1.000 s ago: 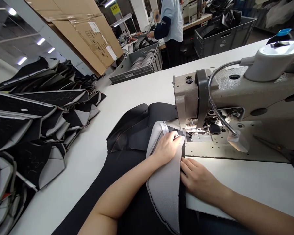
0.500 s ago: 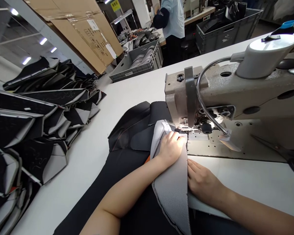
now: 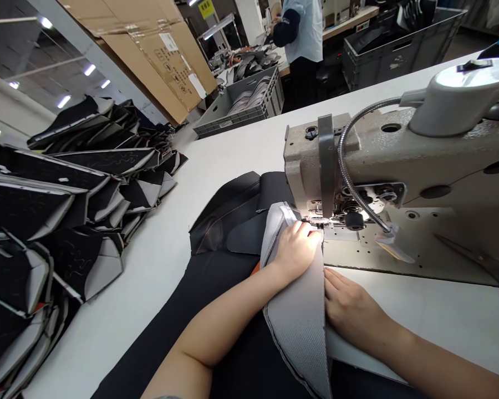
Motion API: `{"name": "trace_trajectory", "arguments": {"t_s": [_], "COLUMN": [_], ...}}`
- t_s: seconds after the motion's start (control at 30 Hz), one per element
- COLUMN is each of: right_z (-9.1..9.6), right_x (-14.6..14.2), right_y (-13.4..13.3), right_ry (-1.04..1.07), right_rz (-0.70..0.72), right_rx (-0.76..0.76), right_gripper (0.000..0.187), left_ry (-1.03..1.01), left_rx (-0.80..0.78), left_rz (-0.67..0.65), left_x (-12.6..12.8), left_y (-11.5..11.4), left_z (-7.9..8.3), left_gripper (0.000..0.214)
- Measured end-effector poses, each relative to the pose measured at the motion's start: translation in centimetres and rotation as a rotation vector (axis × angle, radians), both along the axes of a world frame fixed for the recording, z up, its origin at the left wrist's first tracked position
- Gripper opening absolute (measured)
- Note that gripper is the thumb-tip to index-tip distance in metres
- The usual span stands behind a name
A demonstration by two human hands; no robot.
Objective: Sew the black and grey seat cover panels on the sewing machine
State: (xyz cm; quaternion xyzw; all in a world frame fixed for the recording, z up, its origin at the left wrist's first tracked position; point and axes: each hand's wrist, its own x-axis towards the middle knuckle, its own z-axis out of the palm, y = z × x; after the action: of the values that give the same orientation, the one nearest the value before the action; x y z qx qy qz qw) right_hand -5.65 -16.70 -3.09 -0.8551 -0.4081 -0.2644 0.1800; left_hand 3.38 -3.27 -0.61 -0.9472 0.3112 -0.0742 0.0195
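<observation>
A grey padded fabric panel [image 3: 298, 321] lies over a black cover piece [image 3: 216, 293], its upper right edge by the lit needle area of a sewing machine [image 3: 316, 166]. My left hand [image 3: 297, 250] presses on the panel just left of the presser foot, fingers bent and closed on the fabric. Along the panel's right edge is my right hand [image 3: 349, 305], its fingers together and their tips at the edge, partly tucked out of sight. Black sections with orange stitching [image 3: 227, 221] spread beyond the panel. The needle tip is hard to make out.
Stacked black and grey cut pieces [image 3: 103, 205] fill the left side. Scissors [image 3: 474, 255] rest at the machine's right. Behind the white table [image 3: 224, 149] stand a grey crate [image 3: 241, 105], a cardboard box [image 3: 162, 61], a dark bin [image 3: 399, 55] and a person [image 3: 301, 33].
The whole view has shifted slightly, with the scene sitting a little farther right. Both hands keep nearly the same places on the panel.
</observation>
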Motion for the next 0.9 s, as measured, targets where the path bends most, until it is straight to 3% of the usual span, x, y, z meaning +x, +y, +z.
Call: {"name": "trace_trajectory", "arguments": {"t_s": [0.47,0.9], "right_z": [-0.1,0.1], "right_x": [-0.2,-1.0], "right_y": [-0.4,0.2], "right_ry": [0.032,-0.004], "right_rz": [0.106,-0.006], "right_rx": [0.029,-0.033], "right_gripper": [0.032,0.036], "left_ry": [-0.109,-0.150], "left_rx": [-0.085,-0.138], "left_rz": [0.060,0.050], "left_x": [-0.4,-0.5], "left_y": [-0.1,0.1], "left_z": [-0.5,-0.9], "left_gripper": [0.019,0.019]}}
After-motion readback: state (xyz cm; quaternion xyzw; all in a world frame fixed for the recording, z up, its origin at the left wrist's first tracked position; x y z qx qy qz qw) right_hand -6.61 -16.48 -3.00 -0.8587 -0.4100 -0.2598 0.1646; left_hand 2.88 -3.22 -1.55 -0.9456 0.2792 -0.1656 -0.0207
